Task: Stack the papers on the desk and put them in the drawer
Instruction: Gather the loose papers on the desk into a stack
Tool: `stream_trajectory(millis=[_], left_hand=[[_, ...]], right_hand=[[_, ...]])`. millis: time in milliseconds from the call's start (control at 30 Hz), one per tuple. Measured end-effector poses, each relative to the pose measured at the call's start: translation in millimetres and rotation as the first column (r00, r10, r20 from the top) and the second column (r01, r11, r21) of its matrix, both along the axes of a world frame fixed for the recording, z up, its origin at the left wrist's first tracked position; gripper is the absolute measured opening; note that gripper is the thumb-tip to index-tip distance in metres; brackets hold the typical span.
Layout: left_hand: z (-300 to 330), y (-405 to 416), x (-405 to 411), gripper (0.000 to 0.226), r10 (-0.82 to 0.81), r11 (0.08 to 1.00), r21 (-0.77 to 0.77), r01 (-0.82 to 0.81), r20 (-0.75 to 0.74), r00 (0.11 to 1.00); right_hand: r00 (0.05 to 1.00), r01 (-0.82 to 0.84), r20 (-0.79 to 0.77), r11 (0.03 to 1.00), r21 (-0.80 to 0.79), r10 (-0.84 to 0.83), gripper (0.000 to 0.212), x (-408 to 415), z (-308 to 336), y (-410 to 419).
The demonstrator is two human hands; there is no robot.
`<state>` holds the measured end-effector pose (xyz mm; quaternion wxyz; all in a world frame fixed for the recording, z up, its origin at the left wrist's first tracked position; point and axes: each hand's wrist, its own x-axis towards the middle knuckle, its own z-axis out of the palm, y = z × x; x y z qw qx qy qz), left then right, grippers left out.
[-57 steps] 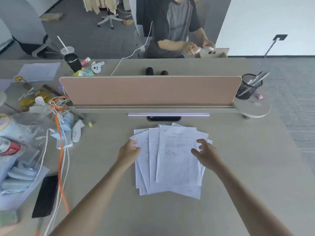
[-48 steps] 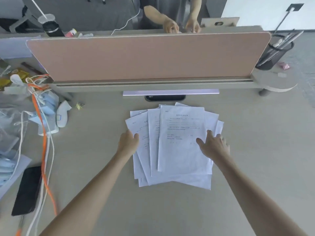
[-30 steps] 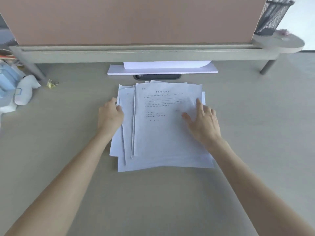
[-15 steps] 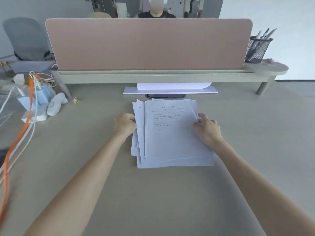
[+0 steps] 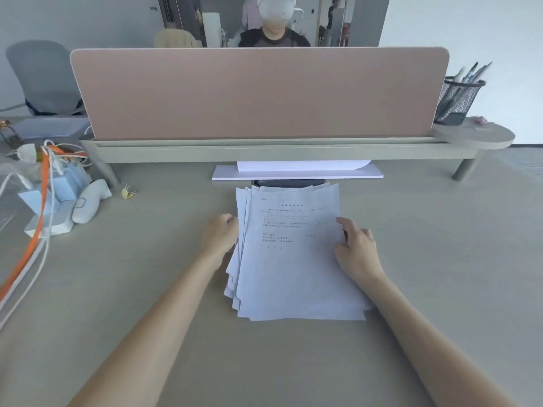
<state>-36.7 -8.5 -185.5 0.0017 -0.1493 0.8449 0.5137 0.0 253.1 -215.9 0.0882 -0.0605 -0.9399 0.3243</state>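
Several white printed papers lie in a rough pile on the grey desk, their left edges still fanned out. My left hand is curled against the pile's left edge, fingers tucked at the sheets. My right hand presses the pile's right edge, thumb and fingers on the top sheet. No drawer is in view.
A pink divider screen on a low shelf closes off the back, with a person seated behind it. A white flat board lies under the shelf. Cables, blue boxes and a binder clip sit left; a mesh pen cup stands right.
The spread sheets have been pushed together into a narrower pile between both hands. The view has tilted up, showing the divider and the person behind it.
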Motion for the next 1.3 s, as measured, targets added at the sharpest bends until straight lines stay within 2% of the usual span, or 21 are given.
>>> stream_trajectory(millis=[67,167,233,267,400,467,533,600,667,733,800,867,933,1100,1200,1300], left_hand=[[8,5,4,0.034,0.036,0.998,0.048,-0.039,0.058,0.998],[15,14,13,0.033,-0.083,0.995,0.074,0.073,0.143,0.986],[18,24,19,0.017,-0.172,0.982,0.101,0.162,0.105,0.979],[19,27,22,0.018,-0.191,0.976,0.123,0.181,0.073,0.979],[23,31,33,0.038,-0.210,0.954,0.219,0.203,0.009,0.978],[23,31,41,0.042,-0.223,0.937,0.276,0.215,-0.002,0.975],[25,28,51,0.047,-0.223,0.919,0.329,0.217,-0.021,0.975],[28,23,59,0.052,-0.216,0.892,0.399,0.211,-0.033,0.976],[37,22,72,0.051,-0.208,0.872,0.442,0.212,-0.057,0.976],[47,23,85,0.056,-0.188,0.858,0.470,0.208,-0.091,0.978],[60,26,98,0.050,-0.162,0.837,0.507,0.208,-0.135,0.978],[74,26,108,0.028,-0.156,0.813,0.529,0.244,-0.205,0.966],[87,24,117,0.020,-0.150,0.789,0.546,0.282,-0.275,0.950],[110,15,128,0.026,-0.099,0.769,0.555,0.318,-0.388,0.916],[114,10,125,0.027,-0.096,0.761,0.565,0.319,-0.388,0.916],[113,8,117,0.039,-0.144,0.759,0.543,0.360,-0.399,0.906]], right_hand=[[0.999,0.043,-0.019,0.999,0.002,-0.043,0.061,5,0,-2],[0.995,0.098,-0.035,0.992,0.078,-0.096,0.056,12,0,-8],[0.996,0.093,-0.018,0.993,0.076,-0.092,0.055,15,3,-10],[0.996,0.088,-0.011,0.994,0.058,-0.088,0.055,16,4,-10],[0.996,0.088,0.033,0.994,-0.064,-0.086,0.050,18,5,-4],[0.994,0.098,0.054,0.990,-0.102,-0.093,0.040,19,8,-4],[0.992,0.106,0.087,0.980,-0.167,-0.093,0.030,21,15,-2],[0.988,0.082,0.151,0.958,-0.275,-0.041,0.034,27,25,2],[0.983,0.055,0.178,0.838,-0.542,0.051,0.041,37,41,8],[0.987,0.030,0.130,0.679,-0.733,0.097,0.032,54,61,10],[0.991,-0.040,0.050,0.620,-0.784,0.126,0.024,68,80,13],[0.992,-0.111,-0.049,0.601,-0.791,0.119,0.022,79,98,13],[0.985,-0.170,-0.135,0.601,-0.781,0.104,0.023,89,117,9],[0.966,-0.243,-0.243,0.623,-0.744,0.086,0.016,105,148,-4],[0.953,-0.279,-0.292,0.611,-0.741,0.081,0.024,108,153,-7],[0.938,-0.314,-0.337,0.601,-0.735,0.077,0.031,102,155,-7]])
